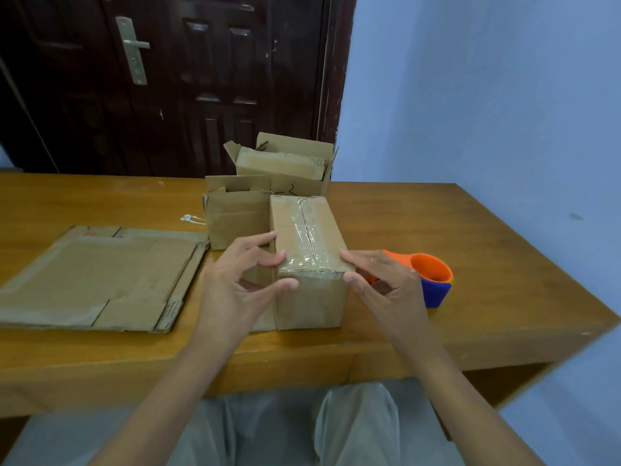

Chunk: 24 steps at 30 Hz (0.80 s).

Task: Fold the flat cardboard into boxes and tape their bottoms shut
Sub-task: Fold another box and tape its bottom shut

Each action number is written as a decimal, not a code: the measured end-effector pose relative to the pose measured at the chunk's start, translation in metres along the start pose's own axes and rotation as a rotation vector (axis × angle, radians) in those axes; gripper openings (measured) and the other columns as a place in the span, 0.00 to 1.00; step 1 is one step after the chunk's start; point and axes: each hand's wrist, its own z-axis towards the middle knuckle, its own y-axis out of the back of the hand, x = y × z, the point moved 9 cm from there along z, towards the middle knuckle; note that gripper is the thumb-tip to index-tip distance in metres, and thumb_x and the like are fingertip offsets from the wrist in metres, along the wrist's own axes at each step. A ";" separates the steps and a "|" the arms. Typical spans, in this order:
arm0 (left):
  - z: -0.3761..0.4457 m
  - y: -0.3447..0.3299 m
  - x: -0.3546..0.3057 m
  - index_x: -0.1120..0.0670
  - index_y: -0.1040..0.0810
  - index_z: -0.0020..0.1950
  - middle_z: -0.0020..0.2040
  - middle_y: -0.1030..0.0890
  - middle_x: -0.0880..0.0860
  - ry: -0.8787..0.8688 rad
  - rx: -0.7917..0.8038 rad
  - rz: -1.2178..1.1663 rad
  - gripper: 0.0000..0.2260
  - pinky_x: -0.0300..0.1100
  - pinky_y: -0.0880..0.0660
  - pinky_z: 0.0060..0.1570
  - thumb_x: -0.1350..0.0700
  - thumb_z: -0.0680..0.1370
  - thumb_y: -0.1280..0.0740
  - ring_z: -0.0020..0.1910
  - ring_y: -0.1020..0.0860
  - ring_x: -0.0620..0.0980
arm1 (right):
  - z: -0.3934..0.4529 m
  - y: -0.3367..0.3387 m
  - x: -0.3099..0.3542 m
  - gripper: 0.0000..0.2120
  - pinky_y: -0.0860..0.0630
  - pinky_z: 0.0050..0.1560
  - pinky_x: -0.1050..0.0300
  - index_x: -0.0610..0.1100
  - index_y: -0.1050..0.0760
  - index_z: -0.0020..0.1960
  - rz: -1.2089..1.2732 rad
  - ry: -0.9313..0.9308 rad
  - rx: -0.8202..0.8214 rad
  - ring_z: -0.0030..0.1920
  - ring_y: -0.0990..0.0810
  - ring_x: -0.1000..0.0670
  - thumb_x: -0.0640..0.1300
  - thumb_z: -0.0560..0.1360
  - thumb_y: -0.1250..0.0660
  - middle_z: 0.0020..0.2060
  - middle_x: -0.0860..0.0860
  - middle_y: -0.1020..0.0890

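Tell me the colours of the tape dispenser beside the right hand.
The tape dispenser is orange on top with a blue lower body, seen in the head view.

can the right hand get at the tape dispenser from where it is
Probably yes: the tape dispenser sits just behind the right hand, beside the box, with nothing between them.

brightness: pretty even, soft indoor light, nothing blown out
dark spots: door (pixel 168 82) in the back is really murky, panels barely readable
shadows: faint ones under the box (pixel 309 264) and along the counter (pixel 470 264) front edge
glare: small shine on the tape (pixel 307 237)
blur: flat cardboard (pixel 100 280) is smeary
distortion: wide-angle, counter edges bend near the corners
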 end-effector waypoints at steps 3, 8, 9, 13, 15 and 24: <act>-0.001 0.001 0.001 0.46 0.15 0.55 0.69 0.22 0.40 0.040 -0.022 -0.012 0.15 0.43 0.15 0.46 0.42 0.71 0.23 0.69 0.23 0.43 | 0.003 0.001 0.003 0.15 0.20 0.53 0.65 0.49 0.16 0.65 -0.013 -0.014 0.029 0.61 0.17 0.55 0.47 0.78 0.26 0.59 0.60 0.15; 0.006 -0.004 -0.014 0.47 0.18 0.47 0.63 0.21 0.42 0.092 -0.077 0.072 0.15 0.35 0.19 0.43 0.37 0.71 0.27 0.56 0.21 0.39 | 0.013 -0.009 0.011 0.19 0.18 0.48 0.60 0.51 0.18 0.55 -0.104 -0.041 -0.003 0.55 0.18 0.53 0.64 0.75 0.28 0.52 0.59 0.18; 0.007 -0.006 -0.015 0.47 0.19 0.45 0.61 0.22 0.42 0.098 -0.090 0.102 0.15 0.39 0.18 0.43 0.37 0.70 0.26 0.54 0.21 0.38 | 0.014 -0.012 0.011 0.20 0.18 0.47 0.60 0.52 0.19 0.53 -0.129 -0.044 -0.018 0.54 0.18 0.53 0.67 0.75 0.30 0.51 0.59 0.19; 0.008 -0.007 -0.017 0.47 0.20 0.47 0.60 0.23 0.44 0.072 -0.093 0.174 0.16 0.40 0.17 0.43 0.39 0.68 0.23 0.54 0.22 0.37 | 0.014 -0.014 0.009 0.21 0.16 0.47 0.56 0.52 0.20 0.54 -0.189 -0.015 -0.047 0.54 0.19 0.55 0.69 0.74 0.30 0.53 0.57 0.21; 0.006 -0.007 -0.017 0.48 0.19 0.50 0.62 0.23 0.45 0.048 -0.081 0.176 0.18 0.35 0.18 0.40 0.39 0.68 0.22 0.56 0.22 0.38 | 0.014 -0.014 0.009 0.24 0.16 0.47 0.55 0.49 0.19 0.55 -0.221 0.020 -0.049 0.56 0.19 0.54 0.69 0.74 0.30 0.56 0.56 0.20; 0.003 -0.009 -0.009 0.51 0.19 0.51 0.65 0.23 0.46 0.028 -0.092 0.076 0.17 0.29 0.22 0.41 0.43 0.70 0.23 0.64 0.24 0.41 | 0.010 -0.019 0.006 0.22 0.18 0.43 0.63 0.46 0.19 0.55 -0.163 0.038 -0.087 0.57 0.21 0.58 0.65 0.77 0.31 0.59 0.52 0.22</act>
